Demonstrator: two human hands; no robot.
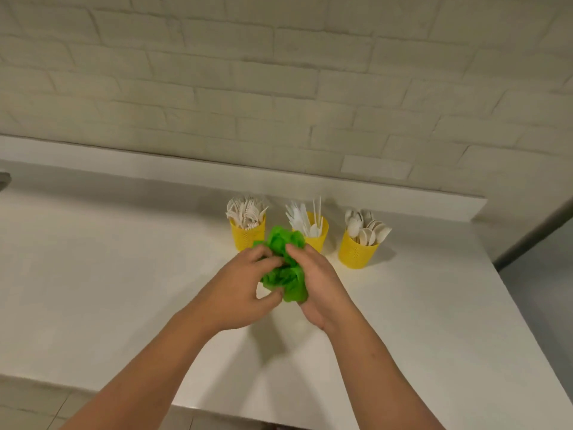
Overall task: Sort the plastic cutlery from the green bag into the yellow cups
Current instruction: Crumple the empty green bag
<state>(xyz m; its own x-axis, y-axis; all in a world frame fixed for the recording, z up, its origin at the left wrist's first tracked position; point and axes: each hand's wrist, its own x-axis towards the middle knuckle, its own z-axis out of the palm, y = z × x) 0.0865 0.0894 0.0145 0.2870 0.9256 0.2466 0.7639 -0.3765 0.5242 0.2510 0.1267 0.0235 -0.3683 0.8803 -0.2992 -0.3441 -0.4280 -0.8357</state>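
A crumpled green bag point(283, 265) is bunched between both hands above the white counter point(124, 290). My left hand point(242, 293) grips its left side and my right hand point(319, 287) grips its right side. Behind the bag stand three yellow cups in a row. The left cup point(246, 235) holds white forks, the middle cup point(316, 235) holds white knives, and the right cup point(356, 252) holds white spoons. The bag hides part of the left and middle cups. What is inside the bag cannot be seen.
A pale brick wall point(279, 88) rises behind a low white ledge point(186, 169) at the back of the counter. The counter's front edge runs near my forearms, its right edge slants down at the right. A grey object point(4, 180) pokes in at far left.
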